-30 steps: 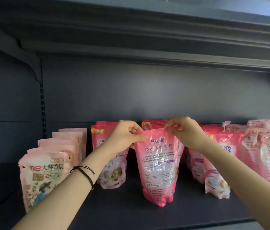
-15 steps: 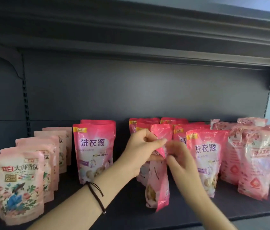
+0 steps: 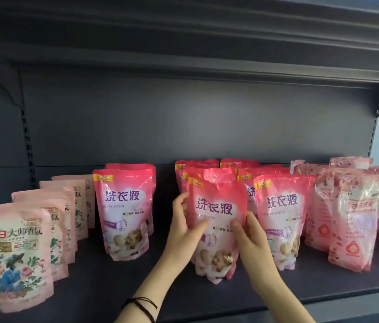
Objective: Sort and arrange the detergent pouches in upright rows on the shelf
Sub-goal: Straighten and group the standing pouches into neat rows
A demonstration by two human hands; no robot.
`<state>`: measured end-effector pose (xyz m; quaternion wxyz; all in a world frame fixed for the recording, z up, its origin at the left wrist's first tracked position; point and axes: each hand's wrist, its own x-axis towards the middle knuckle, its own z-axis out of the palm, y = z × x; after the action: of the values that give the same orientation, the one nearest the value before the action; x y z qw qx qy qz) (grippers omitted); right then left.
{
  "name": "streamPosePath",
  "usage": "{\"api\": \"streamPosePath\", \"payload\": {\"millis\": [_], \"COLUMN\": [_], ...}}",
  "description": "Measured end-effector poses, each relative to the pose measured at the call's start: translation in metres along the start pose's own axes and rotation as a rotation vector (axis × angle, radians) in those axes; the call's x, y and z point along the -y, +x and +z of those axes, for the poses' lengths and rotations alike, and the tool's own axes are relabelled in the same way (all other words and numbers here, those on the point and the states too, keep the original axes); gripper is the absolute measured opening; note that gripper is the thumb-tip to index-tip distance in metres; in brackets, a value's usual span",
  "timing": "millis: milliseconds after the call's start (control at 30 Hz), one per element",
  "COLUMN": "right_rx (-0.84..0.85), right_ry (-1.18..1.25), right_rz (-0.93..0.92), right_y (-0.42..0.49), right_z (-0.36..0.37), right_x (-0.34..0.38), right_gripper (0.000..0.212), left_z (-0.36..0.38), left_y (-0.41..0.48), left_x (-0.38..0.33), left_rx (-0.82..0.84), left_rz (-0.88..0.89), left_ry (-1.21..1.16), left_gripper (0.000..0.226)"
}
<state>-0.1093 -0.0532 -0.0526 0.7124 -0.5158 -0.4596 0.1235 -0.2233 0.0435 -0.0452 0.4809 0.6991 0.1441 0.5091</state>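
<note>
A bright pink detergent pouch [image 3: 216, 206] with a baby picture stands upright, front facing me, at the middle of the dark shelf [image 3: 104, 287]. My left hand [image 3: 184, 229] holds its left edge, thumb across the front. My right hand [image 3: 250, 241] holds its right side, thumb on the front. More pouches of the same kind stand behind it [image 3: 198, 166], to its right [image 3: 281, 215] and to its left [image 3: 123, 213].
A row of pale pink floral pouches [image 3: 13, 257] runs back along the left. Shiny pink rose-print pouches [image 3: 354, 220] crowd the right end. The shelf above [image 3: 184, 43] hangs low overhead. Bare shelf floor lies between the left pouch rows and along the front edge.
The pouch was turned from edge-on to front facing me. Both hands slid from its top corners down to its sides.
</note>
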Motion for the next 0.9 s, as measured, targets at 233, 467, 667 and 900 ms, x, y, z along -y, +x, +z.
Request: {"api": "streamPosePath", "payload": {"millis": [233,467,667,900], "right_rx": [-0.120,0.132,0.322,0.426], "right_ry": [-0.122,-0.478,-0.469,-0.514], "right_rz": [-0.023,-0.121,-0.006,0.033], "right_y": [0.008,-0.025,-0.002,0.001], "right_z": [-0.006,0.000,-0.009,-0.021], "right_x": [-0.022,-0.042,-0.041,-0.022], "right_gripper": [0.037,0.097,0.106,0.107], "left_z": [-0.004,-0.005,0.003,-0.004], "left_y": [-0.018,-0.027,-0.026,-0.030], "left_x": [0.025,0.030,0.029,0.027], "left_rx": [0.064,0.074,0.022,0.061], "left_rz": [0.079,0.124,0.159,0.153], "left_ry": [0.185,0.340,0.429,0.447], "left_gripper": [0.083,0.090,0.095,0.091]}}
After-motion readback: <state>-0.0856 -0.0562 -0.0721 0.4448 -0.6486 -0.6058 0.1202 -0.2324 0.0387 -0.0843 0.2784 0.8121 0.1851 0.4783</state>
